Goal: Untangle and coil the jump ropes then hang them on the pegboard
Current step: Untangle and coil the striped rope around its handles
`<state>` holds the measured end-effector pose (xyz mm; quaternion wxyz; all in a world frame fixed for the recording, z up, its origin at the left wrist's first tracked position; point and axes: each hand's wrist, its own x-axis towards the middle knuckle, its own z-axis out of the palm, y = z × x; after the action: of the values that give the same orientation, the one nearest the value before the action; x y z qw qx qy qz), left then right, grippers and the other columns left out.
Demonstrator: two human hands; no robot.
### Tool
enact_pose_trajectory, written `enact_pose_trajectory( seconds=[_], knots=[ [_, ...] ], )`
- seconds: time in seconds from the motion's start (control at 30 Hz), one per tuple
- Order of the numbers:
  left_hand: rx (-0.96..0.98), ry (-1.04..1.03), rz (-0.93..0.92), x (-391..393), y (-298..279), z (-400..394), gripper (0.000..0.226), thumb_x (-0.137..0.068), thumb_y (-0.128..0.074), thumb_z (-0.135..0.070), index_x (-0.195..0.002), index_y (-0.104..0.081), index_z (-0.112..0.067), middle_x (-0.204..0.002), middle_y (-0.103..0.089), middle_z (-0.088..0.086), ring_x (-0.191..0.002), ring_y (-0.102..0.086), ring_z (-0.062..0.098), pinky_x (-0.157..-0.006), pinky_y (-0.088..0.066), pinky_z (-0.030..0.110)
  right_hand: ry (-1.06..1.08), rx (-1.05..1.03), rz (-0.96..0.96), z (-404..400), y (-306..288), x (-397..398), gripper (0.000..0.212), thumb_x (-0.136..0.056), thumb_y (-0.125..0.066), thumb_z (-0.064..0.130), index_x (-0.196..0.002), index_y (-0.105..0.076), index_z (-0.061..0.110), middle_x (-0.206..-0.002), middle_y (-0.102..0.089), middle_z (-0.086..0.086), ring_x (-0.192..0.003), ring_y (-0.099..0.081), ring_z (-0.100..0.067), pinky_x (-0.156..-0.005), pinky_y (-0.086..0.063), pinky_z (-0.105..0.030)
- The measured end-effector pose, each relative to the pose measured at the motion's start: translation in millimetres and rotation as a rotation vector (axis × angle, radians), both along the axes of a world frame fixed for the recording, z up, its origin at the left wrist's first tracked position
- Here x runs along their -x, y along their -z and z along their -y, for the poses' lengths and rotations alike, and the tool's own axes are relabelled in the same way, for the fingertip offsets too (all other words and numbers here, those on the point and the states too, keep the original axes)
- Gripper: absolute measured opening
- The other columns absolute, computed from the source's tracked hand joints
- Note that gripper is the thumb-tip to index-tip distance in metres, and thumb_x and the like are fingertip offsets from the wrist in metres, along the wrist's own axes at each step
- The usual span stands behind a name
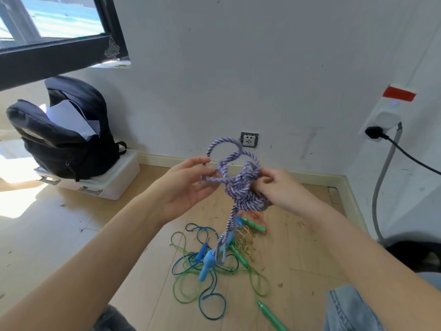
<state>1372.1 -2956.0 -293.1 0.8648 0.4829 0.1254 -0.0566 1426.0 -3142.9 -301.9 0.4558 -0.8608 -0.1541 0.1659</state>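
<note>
Left hand (185, 187) and right hand (274, 187) pinch the purple rope (241, 187) knot, fingers clamped. Pulling apart risks tightening it.

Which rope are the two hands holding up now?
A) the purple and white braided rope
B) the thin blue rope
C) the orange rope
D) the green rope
A: the left hand and the right hand both hold the knotted purple and white braided rope in the air, while the green rope, the thin blue rope and the orange rope lie on the floor below.
</note>
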Motion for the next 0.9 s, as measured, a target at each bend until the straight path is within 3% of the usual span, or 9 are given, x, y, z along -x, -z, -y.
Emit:
enact_pose_trajectory(
  seconds=[0.1, 0.3, 0.4, 0.5, 0.57, 0.63, 0.7, 0.8, 0.9],
  knots=[
    [0.101, -0.073, 0.081, 1, -9, -11, 0.022, -0.081, -0.052, 0.003, -0.097, -0.049, -0.012, -0.066, -0.06, 0.003, -0.058, -0.062, 0.014, -0.065, -0.057, 0.026, 0.088, 0.041, 0.089, 0, 3, -3, 0.009, -0.085, -0.057, 0.005, -0.082, -0.064, 0.009, -0.084, -0.065, -0.012, -0.081, -0.059, -0.022, -0.073, -0.045, -0.032],
    [-0.241, 0.007, -0.15, 8, -3, -2, 0.022, -0.095, -0.047, -0.023, -0.101, -0.061, -0.007, -0.104, -0.058, 0.014, -0.064, -0.063, 0.019, -0.052, -0.055, 0.022, -0.004, -0.377, -0.098, -8, -4, 6, 0.017, -0.086, -0.052, -0.001, -0.082, -0.062, 0.013, -0.078, -0.062, -0.001, -0.071, -0.054, -0.013, -0.067, -0.04, -0.026],
    [0.053, 0.117, -0.202, 9, -3, -1, 0.027, -0.099, -0.035, -0.022, -0.101, -0.052, -0.002, -0.107, -0.066, 0.02, -0.058, -0.066, 0.019, -0.047, -0.054, 0.02, -0.063, -0.492, -0.126, -5, -7, 4, 0.024, -0.088, -0.05, -0.004, -0.085, -0.062, 0.017, -0.078, -0.068, 0.004, -0.071, -0.062, -0.01, -0.067, -0.047, -0.022],
    [0.21, 0.173, -0.123, 10, -9, -3, 0.022, -0.095, -0.034, -0.014, -0.094, -0.052, -0.002, -0.111, -0.066, 0.021, -0.078, -0.071, 0.026, -0.052, -0.057, 0.023, -0.077, -0.506, -0.171, 4, -10, 1, 0.025, -0.09, -0.047, -0.006, -0.08, -0.059, 0.014, -0.073, -0.066, -0.001, -0.058, -0.062, -0.006, -0.054, -0.048, -0.016],
    [0.227, 0.193, -0.107, 10, -11, 0, 0.018, -0.085, -0.046, -0.006, -0.102, -0.053, -0.001, -0.106, -0.068, 0.02, -0.082, -0.071, 0.026, -0.051, -0.055, 0.02, -0.08, -0.431, -0.186, 1, -8, 1, 0.025, -0.089, -0.045, -0.008, -0.079, -0.057, 0.011, -0.077, -0.063, -0.007, -0.065, -0.06, -0.01, -0.069, -0.051, -0.022],
    [0.065, 0.26, -0.082, 10, -8, 4, 0.044, -0.075, -0.059, -0.003, -0.118, -0.051, -0.003, -0.104, -0.069, 0.014, -0.081, -0.07, 0.019, -0.055, -0.054, 0.017, 0.083, -0.404, -0.058, -11, -1, 7, 0.017, -0.093, -0.042, -0.003, -0.085, -0.057, 0.002, -0.099, -0.064, -0.014, -0.088, -0.059, -0.018, -0.094, -0.047, -0.034],
    [-0.212, 0.39, -0.017, 14, -3, 10, 0.05, -0.073, -0.065, -0.007, -0.122, -0.055, -0.014, -0.102, -0.07, 0.003, -0.077, -0.066, 0.009, -0.058, -0.051, 0.015, 0.416, -0.434, 0.176, -10, 13, 1, 0.024, -0.098, -0.035, 0.005, -0.097, -0.051, -0.013, -0.114, -0.063, -0.009, -0.11, -0.057, -0.016, -0.092, -0.047, -0.022],
    [-0.729, 0.39, 0.025, 14, 1, 11, 0.021, -0.083, -0.062, -0.009, -0.102, -0.065, -0.016, -0.08, -0.069, -0.003, -0.058, -0.058, 0.0, -0.051, -0.046, 0.012, -0.041, -0.377, -0.329, -7, 0, 11, 0.024, -0.091, -0.039, -0.01, -0.105, -0.057, -0.002, -0.081, -0.067, -0.008, -0.07, -0.066, -0.014, -0.059, -0.051, -0.022],
    [-0.99, 0.199, 0.026, 9, -4, -9, 0.008, -0.077, -0.067, -0.02, -0.08, -0.066, -0.013, -0.069, -0.067, 0.001, -0.054, -0.059, 0.005, -0.052, -0.052, 0.017, -0.087, -0.306, -0.409, 6, -6, 4, 0.021, -0.09, -0.048, -0.004, -0.093, -0.06, 0.012, -0.078, -0.063, -0.003, -0.058, -0.057, -0.009, -0.053, -0.045, -0.021]
  ],
)
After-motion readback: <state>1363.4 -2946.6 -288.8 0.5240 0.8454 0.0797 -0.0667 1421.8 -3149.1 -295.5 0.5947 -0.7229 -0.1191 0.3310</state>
